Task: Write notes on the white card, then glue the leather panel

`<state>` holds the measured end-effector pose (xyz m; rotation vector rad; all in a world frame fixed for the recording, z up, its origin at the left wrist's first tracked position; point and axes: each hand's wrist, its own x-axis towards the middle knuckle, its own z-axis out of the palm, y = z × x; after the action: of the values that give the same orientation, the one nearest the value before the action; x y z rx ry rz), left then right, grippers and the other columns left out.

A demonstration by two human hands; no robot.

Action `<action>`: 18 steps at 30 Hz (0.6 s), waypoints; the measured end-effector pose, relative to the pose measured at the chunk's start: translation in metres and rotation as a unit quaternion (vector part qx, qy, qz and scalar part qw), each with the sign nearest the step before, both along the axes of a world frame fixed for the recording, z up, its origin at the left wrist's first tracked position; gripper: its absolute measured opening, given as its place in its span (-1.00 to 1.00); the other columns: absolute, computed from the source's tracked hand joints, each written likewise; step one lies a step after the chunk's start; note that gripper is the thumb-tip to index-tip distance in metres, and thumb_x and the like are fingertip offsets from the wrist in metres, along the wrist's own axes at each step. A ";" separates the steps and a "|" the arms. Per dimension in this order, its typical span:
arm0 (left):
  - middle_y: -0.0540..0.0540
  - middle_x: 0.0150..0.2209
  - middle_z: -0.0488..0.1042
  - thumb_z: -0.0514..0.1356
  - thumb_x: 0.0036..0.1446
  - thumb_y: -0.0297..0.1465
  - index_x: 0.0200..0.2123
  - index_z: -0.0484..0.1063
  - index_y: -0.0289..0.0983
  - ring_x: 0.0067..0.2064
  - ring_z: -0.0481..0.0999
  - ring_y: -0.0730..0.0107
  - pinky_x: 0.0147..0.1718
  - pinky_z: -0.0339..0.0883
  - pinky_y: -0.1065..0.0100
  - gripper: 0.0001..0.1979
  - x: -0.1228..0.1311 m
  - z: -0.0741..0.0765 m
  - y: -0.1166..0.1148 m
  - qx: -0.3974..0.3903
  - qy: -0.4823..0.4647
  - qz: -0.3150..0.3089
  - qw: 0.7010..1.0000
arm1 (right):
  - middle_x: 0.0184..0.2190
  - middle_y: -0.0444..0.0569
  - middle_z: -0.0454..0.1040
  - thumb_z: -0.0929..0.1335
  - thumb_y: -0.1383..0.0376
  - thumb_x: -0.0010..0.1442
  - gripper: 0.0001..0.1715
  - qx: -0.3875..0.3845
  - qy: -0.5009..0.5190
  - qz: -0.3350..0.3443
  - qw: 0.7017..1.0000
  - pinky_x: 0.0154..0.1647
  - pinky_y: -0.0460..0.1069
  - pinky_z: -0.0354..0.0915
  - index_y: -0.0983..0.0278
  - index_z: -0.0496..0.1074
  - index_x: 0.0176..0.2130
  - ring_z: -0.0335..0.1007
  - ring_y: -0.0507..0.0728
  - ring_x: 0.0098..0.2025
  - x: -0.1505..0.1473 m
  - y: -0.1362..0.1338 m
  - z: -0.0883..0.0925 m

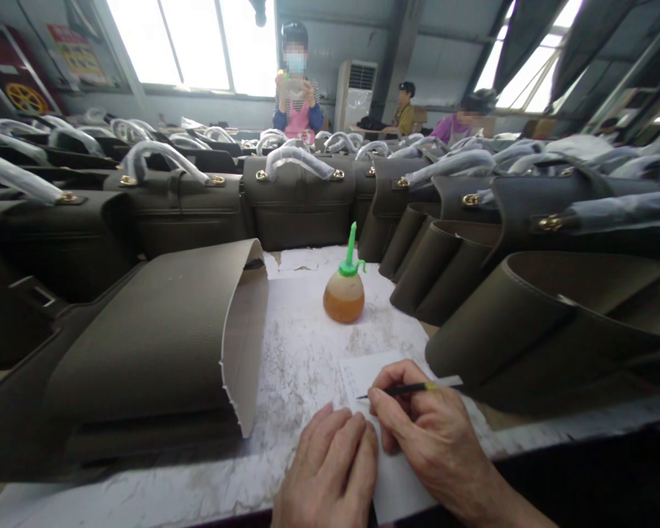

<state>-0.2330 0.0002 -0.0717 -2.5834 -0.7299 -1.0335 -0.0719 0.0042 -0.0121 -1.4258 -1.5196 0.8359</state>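
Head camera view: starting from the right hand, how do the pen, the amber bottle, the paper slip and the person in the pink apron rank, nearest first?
1. pen, gripped in the right hand.
2. paper slip, on the table under the pen tip.
3. amber bottle, straight ahead, mid-table.
4. person in the pink apron, far end, behind the handbags.

Right hand (429, 433) pinches a thin pen (412, 388) over a white paper slip (363, 374). Left hand (330, 469) rests flat just beside it, near edge.
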 end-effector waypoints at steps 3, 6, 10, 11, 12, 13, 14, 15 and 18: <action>-0.22 -0.08 0.51 0.18 0.00 -0.25 0.01 0.37 -0.48 -0.01 0.46 0.09 -0.06 0.49 0.15 -0.46 -0.001 0.000 0.000 -0.001 0.006 -0.001 1.000 | -0.73 -0.19 0.31 0.23 0.14 0.18 -0.77 0.004 -0.009 0.005 1.000 -0.73 -0.13 0.15 0.20 0.22 -0.45 0.27 0.02 -0.71 0.000 0.000 0.001; -0.23 -0.07 0.50 0.17 0.01 -0.26 0.01 0.36 -0.48 -0.01 0.45 0.09 -0.05 0.48 0.14 -0.47 -0.001 0.000 0.000 -0.003 0.005 -0.004 1.000 | -0.59 -0.08 0.41 0.23 0.14 0.15 -0.77 0.022 -0.033 -0.008 0.999 -0.74 -0.12 0.16 0.21 0.26 -0.45 0.35 0.05 -0.62 0.001 0.001 0.002; -0.25 -0.09 0.51 0.16 0.01 -0.29 0.00 0.36 -0.50 -0.02 0.46 0.08 -0.07 0.50 0.12 -0.49 0.000 0.002 0.000 -0.002 0.008 -0.009 1.000 | -0.51 -0.02 0.44 0.24 0.12 0.13 -0.74 0.033 -0.054 -0.028 0.998 -0.73 -0.13 0.17 0.22 0.30 -0.46 0.39 0.07 -0.54 0.002 0.002 0.002; -0.25 -0.10 0.51 0.16 0.01 -0.29 -0.01 0.37 -0.49 -0.03 0.47 0.08 -0.08 0.50 0.12 -0.49 0.000 0.002 0.000 -0.003 0.007 -0.009 1.000 | -0.51 -0.02 0.44 0.24 0.12 0.14 -0.74 0.032 -0.054 -0.029 0.998 -0.73 -0.13 0.18 0.22 0.30 -0.47 0.39 0.07 -0.54 0.002 0.002 0.001; -0.25 -0.10 0.51 0.16 0.01 -0.29 -0.01 0.37 -0.49 -0.03 0.47 0.08 -0.09 0.50 0.13 -0.49 0.000 0.003 0.000 -0.004 0.004 -0.008 1.000 | -0.50 -0.02 0.44 0.23 0.12 0.14 -0.73 0.030 -0.055 -0.028 0.998 -0.73 -0.13 0.18 0.22 0.30 -0.47 0.39 0.06 -0.55 0.003 0.001 0.000; -0.24 -0.09 0.51 0.16 0.01 -0.28 -0.01 0.37 -0.49 -0.03 0.47 0.08 -0.09 0.51 0.13 -0.49 0.000 0.003 0.000 -0.006 0.002 -0.009 1.000 | -0.50 -0.02 0.44 0.23 0.12 0.15 -0.72 0.028 -0.054 -0.026 0.998 -0.72 -0.13 0.19 0.22 0.30 -0.48 0.38 0.05 -0.56 0.002 0.001 0.000; -0.24 -0.09 0.51 0.16 0.01 -0.28 -0.01 0.37 -0.49 -0.03 0.46 0.08 -0.09 0.50 0.13 -0.49 0.000 0.004 0.000 -0.007 0.000 -0.008 1.000 | -0.50 -0.02 0.44 0.23 0.12 0.16 -0.71 0.027 -0.052 -0.024 0.998 -0.72 -0.13 0.19 0.22 0.29 -0.49 0.36 0.04 -0.58 0.002 0.001 0.000; -0.24 -0.09 0.51 0.16 0.02 -0.27 0.00 0.36 -0.49 -0.02 0.46 0.08 -0.08 0.50 0.13 -0.49 0.000 0.004 0.000 -0.009 0.003 -0.007 1.000 | -0.50 -0.03 0.44 0.23 0.12 0.16 -0.69 0.025 -0.050 -0.022 0.998 -0.72 -0.13 0.19 0.22 0.28 -0.51 0.35 0.03 -0.60 0.002 0.001 0.000; -0.25 -0.09 0.51 0.15 0.04 -0.26 0.00 0.36 -0.49 -0.01 0.46 0.07 -0.08 0.50 0.13 -0.49 0.000 0.004 -0.001 -0.009 0.009 -0.005 1.000 | -0.51 -0.03 0.44 0.24 0.12 0.16 -0.68 0.025 -0.046 -0.017 0.998 -0.72 -0.14 0.19 0.21 0.26 -0.54 0.36 0.03 -0.59 0.001 0.000 0.002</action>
<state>-0.2333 -0.0007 -0.0681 -2.6109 -0.7252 -1.0093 -0.0709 0.0041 -0.0102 -1.4669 -1.5690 0.7150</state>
